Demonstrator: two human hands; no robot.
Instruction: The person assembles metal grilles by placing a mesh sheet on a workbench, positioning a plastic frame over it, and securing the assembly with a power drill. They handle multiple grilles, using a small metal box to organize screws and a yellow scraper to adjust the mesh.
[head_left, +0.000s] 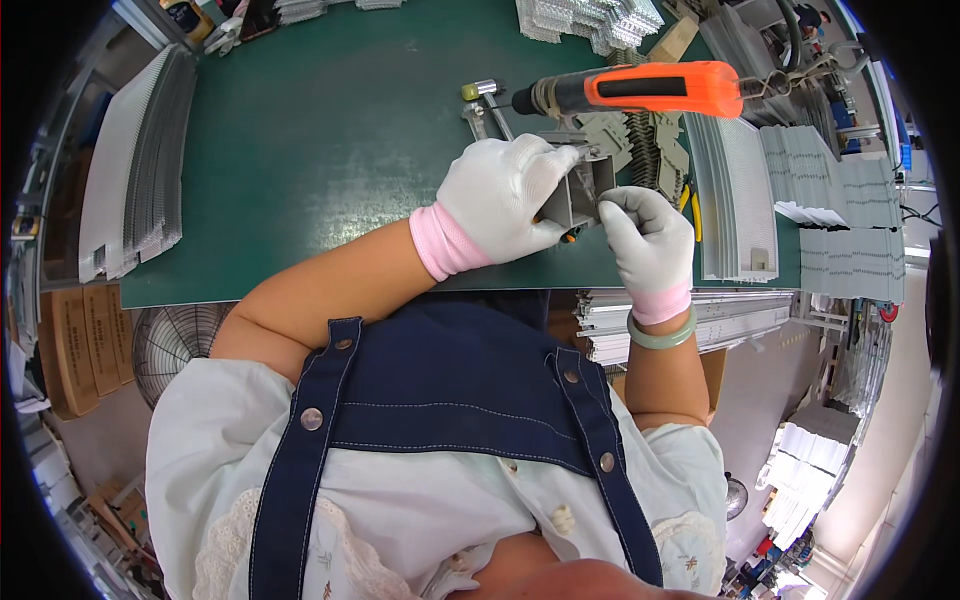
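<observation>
My left hand (505, 195), in a white glove with a pink cuff, is wrapped round a small grey box-shaped part (583, 195) with open compartments. The glove hides much of that part. At its right side is my right hand (648, 240), gloved too, with thumb and fingertips pinched together; whatever lies between them is too small to name. Above the hands hangs an orange and black power screwdriver (640, 88), its thin bit pointing left. A mallet (482, 90) with a yellow-green face lies under the bit tip. Beside my right hand are yellow-handled pliers (692, 210).
Grey toothed parts (650, 150) are piled behind my right hand. Long perforated metal panels (140, 165) stand stacked at left, with more panels (735, 200) at right. Silver pieces (585, 20) are heaped at the far side of the green table (300, 130). A fan (180, 345) stands below left.
</observation>
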